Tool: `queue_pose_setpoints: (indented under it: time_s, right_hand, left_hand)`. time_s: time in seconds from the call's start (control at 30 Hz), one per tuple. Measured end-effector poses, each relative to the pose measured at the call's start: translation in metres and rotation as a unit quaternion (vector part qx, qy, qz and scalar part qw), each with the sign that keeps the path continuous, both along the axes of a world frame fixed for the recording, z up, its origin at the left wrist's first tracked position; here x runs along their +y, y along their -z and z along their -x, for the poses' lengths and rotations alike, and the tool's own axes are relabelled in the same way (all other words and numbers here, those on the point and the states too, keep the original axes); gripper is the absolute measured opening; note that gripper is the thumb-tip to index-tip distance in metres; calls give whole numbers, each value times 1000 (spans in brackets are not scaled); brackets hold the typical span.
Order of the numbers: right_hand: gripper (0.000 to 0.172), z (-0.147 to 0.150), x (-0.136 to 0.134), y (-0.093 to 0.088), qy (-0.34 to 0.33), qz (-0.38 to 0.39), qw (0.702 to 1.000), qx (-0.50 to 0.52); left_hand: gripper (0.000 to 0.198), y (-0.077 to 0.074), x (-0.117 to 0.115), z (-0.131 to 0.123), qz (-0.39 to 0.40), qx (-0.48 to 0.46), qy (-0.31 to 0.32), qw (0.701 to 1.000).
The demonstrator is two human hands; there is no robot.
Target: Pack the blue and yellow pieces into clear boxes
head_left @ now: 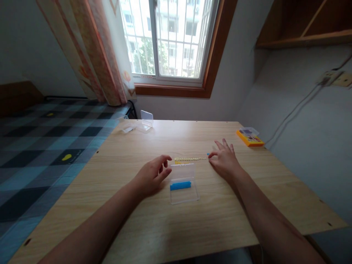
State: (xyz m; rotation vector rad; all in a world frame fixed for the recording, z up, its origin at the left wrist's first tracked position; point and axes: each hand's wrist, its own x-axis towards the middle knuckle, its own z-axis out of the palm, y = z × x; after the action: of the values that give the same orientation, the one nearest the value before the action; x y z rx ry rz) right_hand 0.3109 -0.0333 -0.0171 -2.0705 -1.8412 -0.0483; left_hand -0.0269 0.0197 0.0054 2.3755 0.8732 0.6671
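Note:
A row of small pale-yellow pieces (pixel 189 159) runs across the table, with a few deeper yellow pieces (pixel 180 162) along its near side. My left hand (pixel 151 175) is at the row's left end, thumb and index finger apart, holding nothing visible. At the right end, my right hand (pixel 224 161) has thumb and index finger pinched together, other fingers raised; whatever lies between the tips is too small to make out. Tiny blue pieces (pixel 208 154) lie beside those fingertips. Nearer me is an open clear plastic box (pixel 184 198) holding blue sticks or bars (pixel 180 186).
Two clear plastic boxes, one with its lid raised (pixel 147 116), stand at the table's far left. A yellow-orange box (pixel 249 138) with a clear case on top sits at the right edge. Beyond the wooden table (pixel 154 231) are a checkered bed (pixel 55 146) and a window.

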Motion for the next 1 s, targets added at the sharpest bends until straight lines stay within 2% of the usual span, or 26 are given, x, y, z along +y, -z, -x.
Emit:
queue_pose_setpoints:
  time_s: [0.2, 0.33, 0.43, 0.53, 0.57, 0.63, 0.7, 0.83, 0.93, 1.0]
  right_hand:
    - [18, 2, -2, -3, 12, 27, 1000, 9]
    - [14, 1, -2, -1, -3, 2, 1000, 1]
    - [12, -1, -2, -8, -25, -91, 995, 19]
    - [14, 4, -8, -25, -78, -227, 968, 66]
    - [15, 8, -12, -31, -105, -257, 957, 81]
    - [14, 20, -21, -41, -174, -266, 942, 107]
    - [14, 35, -32, -48, -261, -214, 932, 133]
    - [13, 64, -48, -50, -394, -32, 905, 158]
    - [13, 79, -54, -46, -423, 72, 894, 129]
    - [15, 84, -56, -44, -422, 110, 894, 102]
  left_hand:
    - [39, 0, -1, -1, 3, -1, -1, 1000]
    - [38, -2, -1, -1, 5, 5, -5, 1000]
    - [35, -4, -1, -1, 3, 14, -9, 1000]
    - [31, -6, -4, -3, 1, 25, -12, 1000]
    - [30, -6, -5, -4, 0, 29, -11, 1000]
    - [31, -6, -7, -5, -3, 38, -10, 999]
    - [31, -8, -9, -6, -5, 56, -14, 998]
    - [28, -18, -12, -6, -37, 164, -2, 986]
    - [37, -26, -14, -5, -51, 245, 37, 967]
    - [41, -29, -15, -5, -43, 274, 57, 959]
